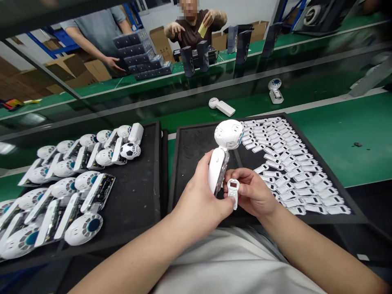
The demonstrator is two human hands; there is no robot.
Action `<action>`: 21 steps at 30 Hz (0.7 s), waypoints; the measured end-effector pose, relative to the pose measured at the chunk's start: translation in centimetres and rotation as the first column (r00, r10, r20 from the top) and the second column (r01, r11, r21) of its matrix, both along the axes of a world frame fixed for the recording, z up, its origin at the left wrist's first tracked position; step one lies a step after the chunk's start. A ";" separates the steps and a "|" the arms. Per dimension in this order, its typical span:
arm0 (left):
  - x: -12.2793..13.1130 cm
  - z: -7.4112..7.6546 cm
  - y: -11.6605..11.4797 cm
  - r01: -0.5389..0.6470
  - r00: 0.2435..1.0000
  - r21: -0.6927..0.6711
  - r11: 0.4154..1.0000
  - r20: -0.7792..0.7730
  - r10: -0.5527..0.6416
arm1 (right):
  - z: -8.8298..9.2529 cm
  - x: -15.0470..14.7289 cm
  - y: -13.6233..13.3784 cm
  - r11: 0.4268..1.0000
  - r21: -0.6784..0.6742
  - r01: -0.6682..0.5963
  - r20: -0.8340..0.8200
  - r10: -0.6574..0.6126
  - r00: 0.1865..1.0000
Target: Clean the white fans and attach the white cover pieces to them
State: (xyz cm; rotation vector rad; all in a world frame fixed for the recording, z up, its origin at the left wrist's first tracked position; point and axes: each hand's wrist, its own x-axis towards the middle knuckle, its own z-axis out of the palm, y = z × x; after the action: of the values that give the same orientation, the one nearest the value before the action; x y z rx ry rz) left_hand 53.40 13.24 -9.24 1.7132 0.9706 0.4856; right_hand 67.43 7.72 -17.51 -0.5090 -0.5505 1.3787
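My left hand (199, 196) is wrapped round the white handle of a handheld fan (218, 167), held upright with its round, ball-like head (228, 134) on top. One side of the handle looks open, with inner parts partly showing. Between the fingers of my right hand (252, 192) is a small white plastic cover (233, 192) with a round end and a dark rectangular window. My left thumb reaches across to the cover's lower end. The cover and the fan handle are close together; whether they touch I cannot tell.
A black tray (190, 143) ahead carries rows of white covers (294, 171). Another black tray (141, 196) at left holds several fans (82, 228). Two fans lie on the green conveyor (183, 118). Two people stand across it, near stacked dark boxes (137, 53).
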 end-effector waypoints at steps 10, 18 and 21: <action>0.4 0.2 0.0 -0.006 0.997 0.073 0.997 -0.080 0.011 | -0.2 -0.1 -0.1 0.999 -0.031 0.040 0.061 -0.038 0.997; -0.5 -1.4 0.4 -0.016 0.994 -0.136 0.991 0.105 0.031 | 0.9 0.0 0.1 0.973 -0.138 0.186 0.127 -0.169 0.977; -0.9 -2.3 0.7 -0.068 0.991 -0.112 0.991 0.106 0.080 | 1.7 -0.4 0.6 0.898 -0.273 0.344 0.234 -0.285 0.930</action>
State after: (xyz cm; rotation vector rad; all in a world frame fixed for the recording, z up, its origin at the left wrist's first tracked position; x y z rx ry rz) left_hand 52.51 13.90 -11.51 1.5417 0.9659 0.5601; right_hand 67.05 8.32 -15.81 -0.9515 -0.3805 1.1119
